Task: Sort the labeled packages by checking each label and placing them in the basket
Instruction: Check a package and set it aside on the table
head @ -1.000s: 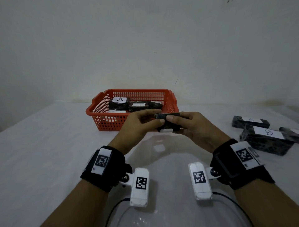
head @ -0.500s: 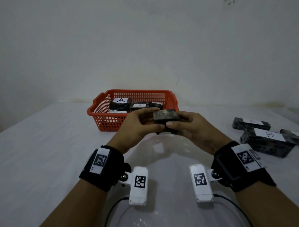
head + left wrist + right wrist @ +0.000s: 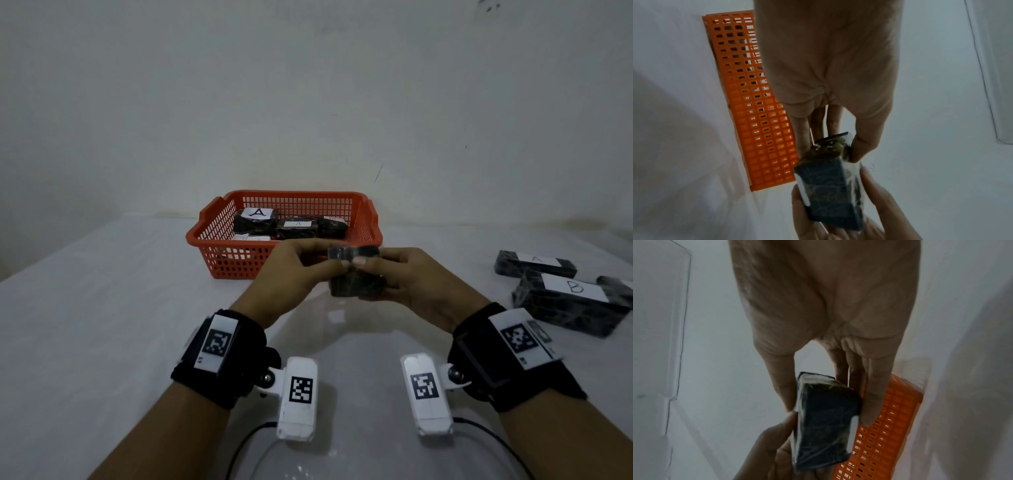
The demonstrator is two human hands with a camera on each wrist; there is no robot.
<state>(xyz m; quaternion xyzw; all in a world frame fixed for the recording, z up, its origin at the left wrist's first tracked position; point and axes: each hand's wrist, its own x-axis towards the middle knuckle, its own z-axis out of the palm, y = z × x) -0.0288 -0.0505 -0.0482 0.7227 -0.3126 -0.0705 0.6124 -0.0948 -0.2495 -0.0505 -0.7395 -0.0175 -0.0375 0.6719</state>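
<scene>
A small dark package (image 3: 356, 277) wrapped in clear film is held above the white table, just in front of the orange basket (image 3: 239, 263). My left hand (image 3: 298, 270) pinches its left end and my right hand (image 3: 400, 277) grips its right end. Both wrist views show the dark package (image 3: 830, 186) (image 3: 824, 426) between thumbs and fingers, and no readable label faces either camera. The basket holds several dark packages, two with white "A" labels (image 3: 257, 213).
At the right of the table lie more dark packages: a long one with a faint label (image 3: 534, 265), a bigger one marked "B" (image 3: 575, 301), and another at the frame edge (image 3: 616, 284). The basket's mesh wall (image 3: 760, 113) (image 3: 885, 434) stands close behind the hands.
Both hands have turned the package between them, so a different dark face now points toward me. The hands stayed in about the same place in front of the basket.
</scene>
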